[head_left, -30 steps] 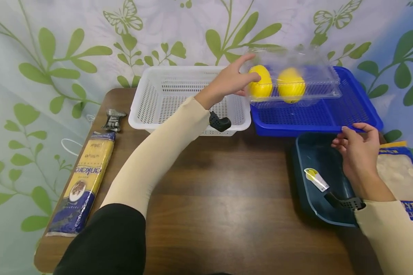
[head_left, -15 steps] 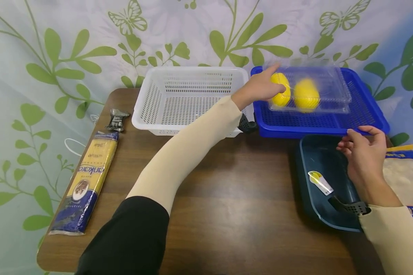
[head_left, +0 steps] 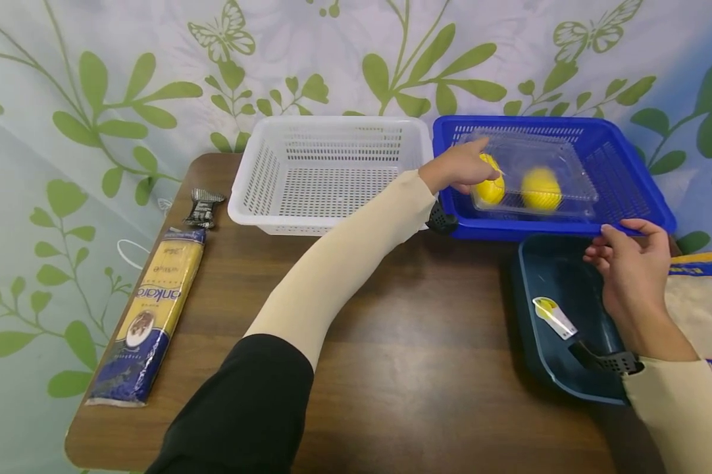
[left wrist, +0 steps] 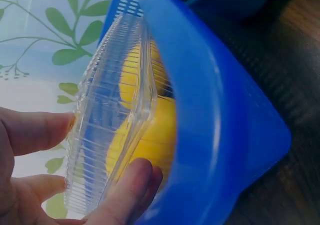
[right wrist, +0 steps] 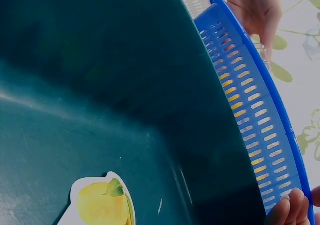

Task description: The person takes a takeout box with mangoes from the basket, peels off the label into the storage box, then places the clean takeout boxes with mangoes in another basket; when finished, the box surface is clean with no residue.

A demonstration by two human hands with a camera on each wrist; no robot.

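Observation:
In the head view my left hand (head_left: 461,164) grips the left end of a clear plastic clamshell box (head_left: 569,172) with two yellow lemons (head_left: 541,191) inside. The left wrist view shows fingers on one side of the box (left wrist: 97,120) and the thumb (left wrist: 134,182) on the other. This box sits down within a blue perforated basket (head_left: 643,174) at the back right. With fingertips at the basket's front rim, my right hand (head_left: 635,273) pinches that edge; the right wrist view has fingers (right wrist: 295,207) on both sides of it.
A dark green tub (head_left: 569,276) with a lemon-printed tag (head_left: 554,317) stands below the right forearm. Left of the blue basket is a white basket (head_left: 332,184). A spaghetti pack (head_left: 154,309), a small black packet (head_left: 202,207) and a blue-edged bag (head_left: 699,309) lie at the sides.
My left hand has carried the clear box of lemons rightward and down into the blue basket. The right hand has kept its place at the basket rim.

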